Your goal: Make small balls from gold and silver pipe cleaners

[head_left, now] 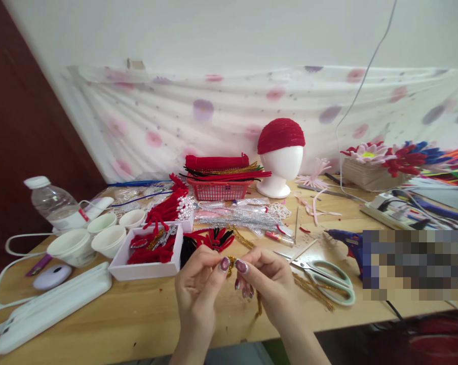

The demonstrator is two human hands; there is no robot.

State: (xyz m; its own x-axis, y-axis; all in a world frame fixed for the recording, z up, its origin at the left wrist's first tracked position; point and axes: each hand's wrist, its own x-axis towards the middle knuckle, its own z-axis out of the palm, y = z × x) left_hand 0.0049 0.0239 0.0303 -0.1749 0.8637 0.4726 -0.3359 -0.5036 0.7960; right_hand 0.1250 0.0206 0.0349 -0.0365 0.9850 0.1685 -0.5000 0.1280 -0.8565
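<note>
Over the front of the wooden table [138, 314], my left hand [198, 289] and my right hand [269, 286] meet fingertip to fingertip. Both pinch a gold tinsel pipe cleaner [231, 263] between thumbs and forefingers. Its loose end [258, 304] hangs down below my right hand. Just behind my hands lies a red and black pipe-cleaner flower [210, 238]. A white box [147, 269] with red pieces sits left of it.
Green-handled scissors [328, 281] and a blue glue gun [346, 241] lie to the right. White cups [88, 243], a water bottle [54, 205] and a white case [50, 309] stand left. A red basket [217, 190] and a foam head with red cap [280, 152] are behind.
</note>
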